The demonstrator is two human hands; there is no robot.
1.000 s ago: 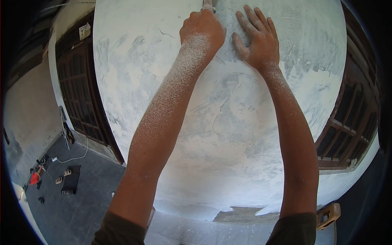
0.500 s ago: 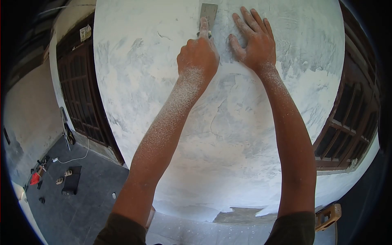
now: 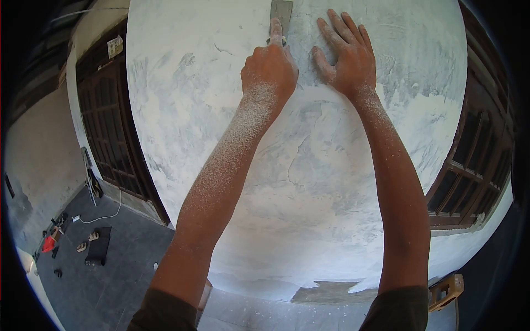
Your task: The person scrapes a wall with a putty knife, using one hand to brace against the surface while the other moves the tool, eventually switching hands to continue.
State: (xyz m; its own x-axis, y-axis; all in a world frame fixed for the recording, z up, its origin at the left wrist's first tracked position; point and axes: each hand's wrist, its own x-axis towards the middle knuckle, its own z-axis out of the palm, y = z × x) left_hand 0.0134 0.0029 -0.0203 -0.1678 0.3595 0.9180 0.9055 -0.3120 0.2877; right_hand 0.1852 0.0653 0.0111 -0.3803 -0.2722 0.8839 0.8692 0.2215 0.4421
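My left hand (image 3: 269, 70) is shut on the handle of a metal scraper (image 3: 280, 12), index finger stretched along it, with the flat blade pressed against the white plastered wall (image 3: 309, 182) near the top of the view. My right hand (image 3: 346, 54) lies flat on the wall just right of the scraper, fingers spread, holding nothing. Both forearms are dusted with white powder.
Dark wooden lattice doors stand at the left (image 3: 107, 132) and right (image 3: 469, 165) of the wall. On the grey floor at lower left lie a white cable (image 3: 102, 214), sandals (image 3: 85, 241), a dark mat (image 3: 98, 246) and a red object (image 3: 47, 243). A wooden stool (image 3: 446, 289) sits at lower right.
My left hand drew the scraper down the wall from the top edge, bringing the blade into view, then pushed slightly up again. My right hand stayed flat on the wall.
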